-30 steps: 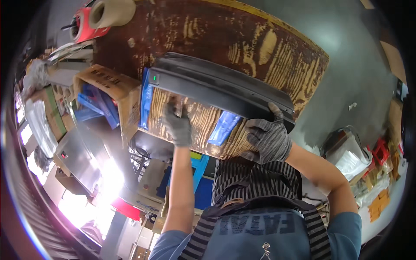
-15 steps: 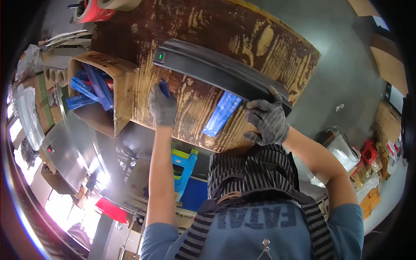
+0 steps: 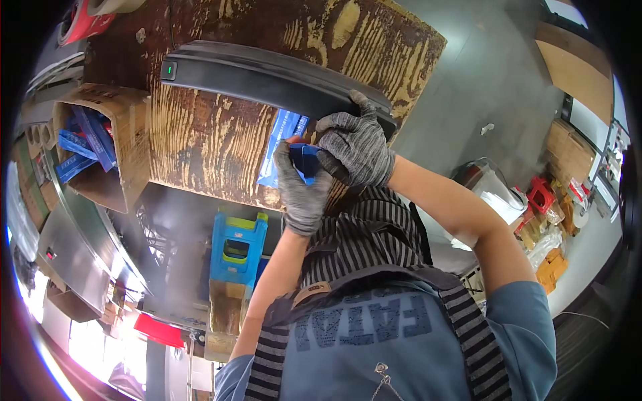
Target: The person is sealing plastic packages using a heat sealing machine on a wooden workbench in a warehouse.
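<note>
My left hand (image 3: 302,194), in a grey knit glove, is closed around a small dark-blue packet (image 3: 307,159) at the near side of the table. Beside it, my right hand (image 3: 358,147), gloved alike, has its fingers apart. One of its fingers reaches onto the right end of a long black bar-shaped machine (image 3: 267,79) with a lit green switch, and its thumb is close by the packet; whether they touch is hard to tell. A flat blue plastic sleeve (image 3: 273,157) lies on the table, partly hidden behind my left hand.
Left on the worn wooden table (image 3: 194,144), an open cardboard box (image 3: 137,154) lies on its side, holding several blue packets (image 3: 93,137). A blue-and-green stool (image 3: 237,247) stands below the near edge. Tape rolls (image 3: 83,23) sit at the far left.
My left hand has moved right with the blue packet, from near the cardboard box to beside my right hand. My right thumb has come near the packet. The whole view has shifted.
</note>
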`<state>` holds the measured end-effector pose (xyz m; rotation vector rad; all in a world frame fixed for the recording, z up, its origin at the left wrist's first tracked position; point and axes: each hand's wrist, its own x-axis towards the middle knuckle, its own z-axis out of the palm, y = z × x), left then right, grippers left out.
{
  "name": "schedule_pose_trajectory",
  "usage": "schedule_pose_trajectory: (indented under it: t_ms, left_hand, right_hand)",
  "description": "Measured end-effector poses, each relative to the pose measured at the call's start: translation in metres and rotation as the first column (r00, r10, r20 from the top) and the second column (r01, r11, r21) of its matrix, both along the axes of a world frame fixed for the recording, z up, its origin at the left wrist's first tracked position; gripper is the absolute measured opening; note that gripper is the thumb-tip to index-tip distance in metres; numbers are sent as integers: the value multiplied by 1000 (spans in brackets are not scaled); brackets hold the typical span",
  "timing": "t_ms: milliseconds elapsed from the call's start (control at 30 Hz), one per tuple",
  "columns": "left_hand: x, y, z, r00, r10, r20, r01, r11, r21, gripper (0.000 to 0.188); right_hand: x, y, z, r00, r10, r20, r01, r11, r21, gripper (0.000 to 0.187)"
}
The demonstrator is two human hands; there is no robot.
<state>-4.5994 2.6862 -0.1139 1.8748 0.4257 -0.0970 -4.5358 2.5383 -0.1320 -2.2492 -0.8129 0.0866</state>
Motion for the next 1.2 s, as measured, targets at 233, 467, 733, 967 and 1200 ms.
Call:
schedule_pose_trajectory:
  t_ms: [233,467,733,967,1200]
  left_hand:
    - [3,47,-16,883,43,-467,-362,694,-622,14]
    - [24,38,2,920,-54,-389,-158,855,-493,11]
    - [25,40,-1,936,2,-353,-155,900,-407,9]
    - [16,31,-10,895,171,-412,-396,729,-558,8]
    - [22,49,-20,856,300,-421,-472,784,-403,12]
  right_hand:
    - [3,2,2,1000,7,-25,-6,999,46,14]
    - [2,3,3,999,-4,-40,4,1000,16,15]
    - [1,3,1,998,6,-67,-8,1000,-30,15]
    - [-1,3,-4,1000,3,-11,-3,999,-42,14]
    - [0,-1,-1,999,30,-22,-31,996,-78,12]
